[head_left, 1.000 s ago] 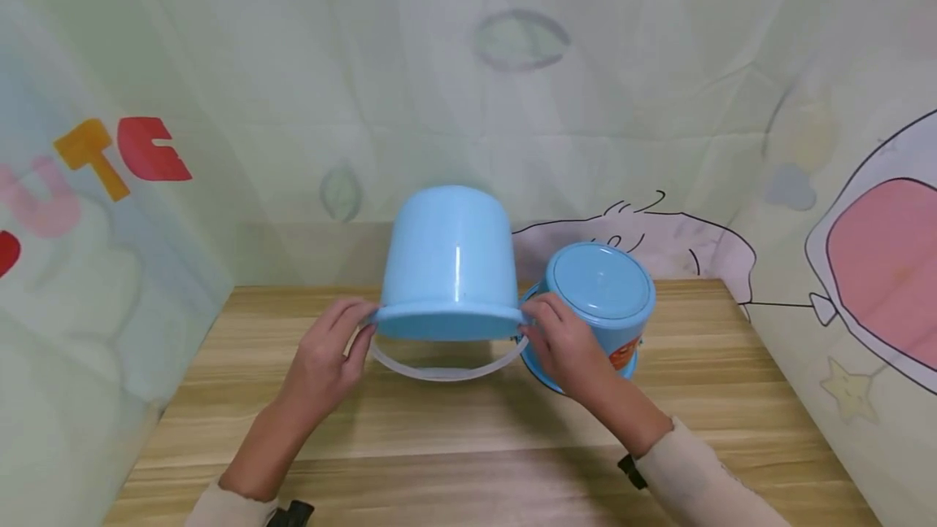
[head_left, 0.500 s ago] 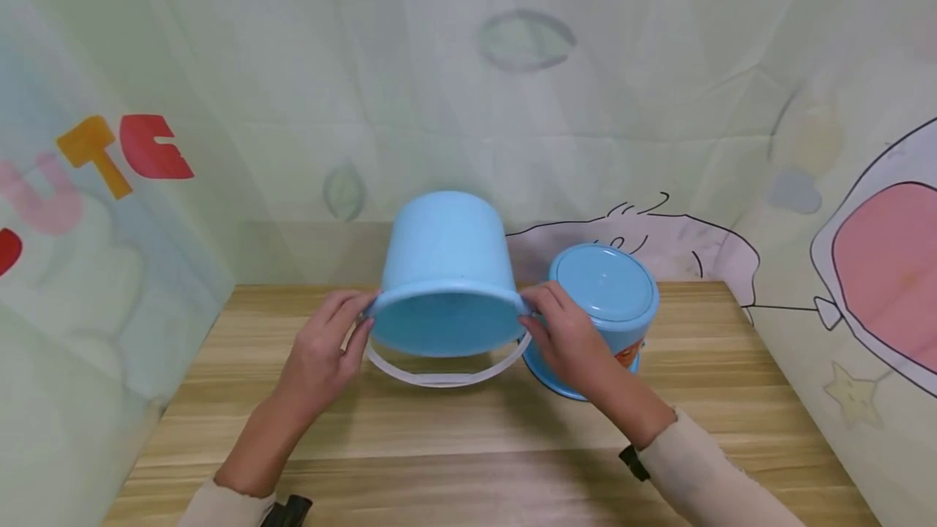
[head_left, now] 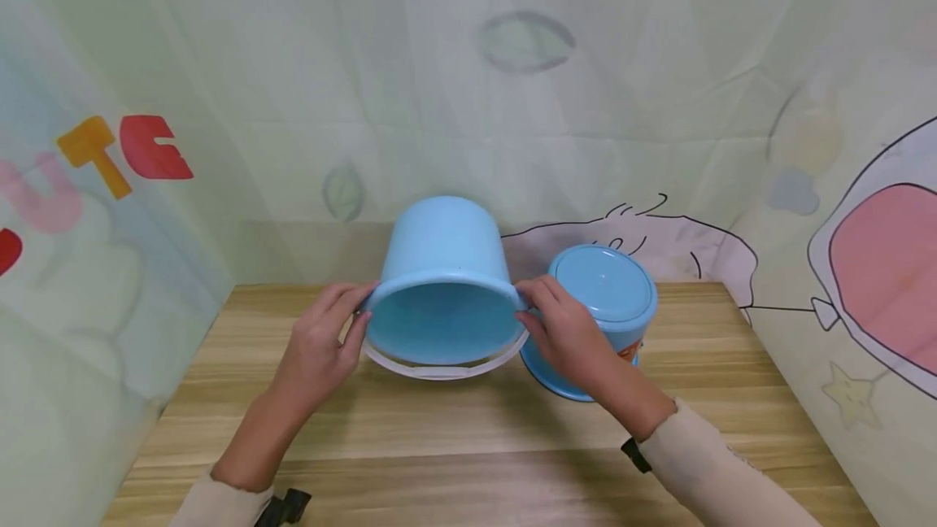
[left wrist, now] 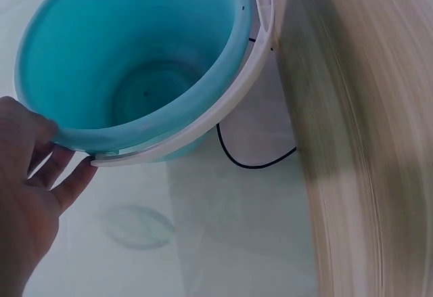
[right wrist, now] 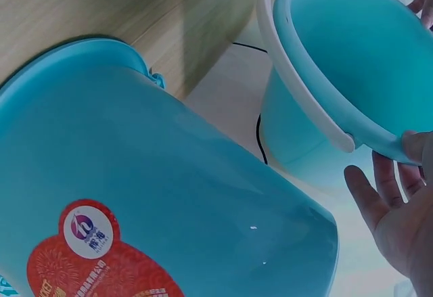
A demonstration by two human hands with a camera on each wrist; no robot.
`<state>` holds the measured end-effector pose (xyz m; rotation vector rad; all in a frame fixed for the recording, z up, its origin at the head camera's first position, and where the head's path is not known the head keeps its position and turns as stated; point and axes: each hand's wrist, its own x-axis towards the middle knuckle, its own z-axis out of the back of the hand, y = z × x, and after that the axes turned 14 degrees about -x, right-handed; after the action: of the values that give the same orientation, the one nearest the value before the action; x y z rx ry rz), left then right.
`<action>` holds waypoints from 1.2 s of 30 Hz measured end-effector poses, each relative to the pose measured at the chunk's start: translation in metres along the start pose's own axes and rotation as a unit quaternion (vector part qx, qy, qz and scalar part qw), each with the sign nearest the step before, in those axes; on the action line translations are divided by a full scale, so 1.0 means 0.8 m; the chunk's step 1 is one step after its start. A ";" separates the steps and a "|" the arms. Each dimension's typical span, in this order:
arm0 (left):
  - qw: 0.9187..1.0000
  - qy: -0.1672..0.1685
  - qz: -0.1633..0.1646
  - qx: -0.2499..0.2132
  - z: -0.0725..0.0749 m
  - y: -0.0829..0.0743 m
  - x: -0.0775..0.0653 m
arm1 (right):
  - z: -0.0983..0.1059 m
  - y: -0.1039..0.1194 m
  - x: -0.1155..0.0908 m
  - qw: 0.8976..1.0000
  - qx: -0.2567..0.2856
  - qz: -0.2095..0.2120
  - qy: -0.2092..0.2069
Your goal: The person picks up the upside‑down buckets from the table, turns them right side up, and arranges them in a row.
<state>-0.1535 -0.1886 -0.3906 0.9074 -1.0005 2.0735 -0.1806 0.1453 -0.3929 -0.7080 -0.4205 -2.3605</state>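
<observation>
A light blue bucket (head_left: 446, 242) is held tilted above the table, its mouth turned toward me and its base toward the back wall. My left hand (head_left: 318, 348) pinches the rim's left side, and my right hand (head_left: 567, 336) pinches the right side. The white handle (head_left: 439, 372) hangs below the mouth. Inside, the bucket (left wrist: 149, 53) looks bare in the left wrist view. To the right, a second blue bucket (head_left: 603, 283) stands upside down on the table, partly hidden by my right hand. A red label (right wrist: 95, 263) shows on its side.
The wood-grain table (head_left: 424, 462) spreads beneath both buckets. A printed cloth (head_left: 410, 104) hangs behind the table and along both sides, close to the held bucket's base.
The held bucket has tipped further, its mouth rising toward me so more of the inside shows. Its base has dropped slightly. Both hands keep their hold on the rim.
</observation>
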 end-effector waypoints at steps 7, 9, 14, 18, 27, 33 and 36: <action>1.000 0.008 0.012 -0.012 0.004 -0.002 0.004 | 0.004 0.002 0.004 1.000 0.004 -0.006 0.008; 1.000 0.010 0.014 -0.014 0.004 -0.003 0.005 | 0.005 0.002 0.005 1.000 0.006 -0.007 0.012; 0.999 0.019 0.026 -0.015 0.007 -0.005 0.007 | 0.009 0.002 0.008 0.999 0.017 -0.018 0.027; 0.999 0.027 0.041 -0.017 0.009 -0.007 0.010 | 0.013 0.003 0.011 0.998 0.030 -0.028 0.042; 0.996 0.043 0.069 -0.037 0.010 -0.008 0.018 | 0.017 0.003 0.017 0.994 0.047 -0.082 0.059; 0.994 0.051 0.083 -0.044 0.007 -0.008 0.022 | 0.019 0.003 0.016 0.987 0.073 -0.121 0.071; 0.992 0.057 0.099 -0.047 0.007 -0.009 0.023 | 0.019 0.001 0.016 0.986 0.083 -0.126 0.073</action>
<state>-0.1563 -0.1848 -0.3706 0.6566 -1.1565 2.1925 -0.1831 0.1454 -0.3730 -0.4220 -0.6674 -2.5544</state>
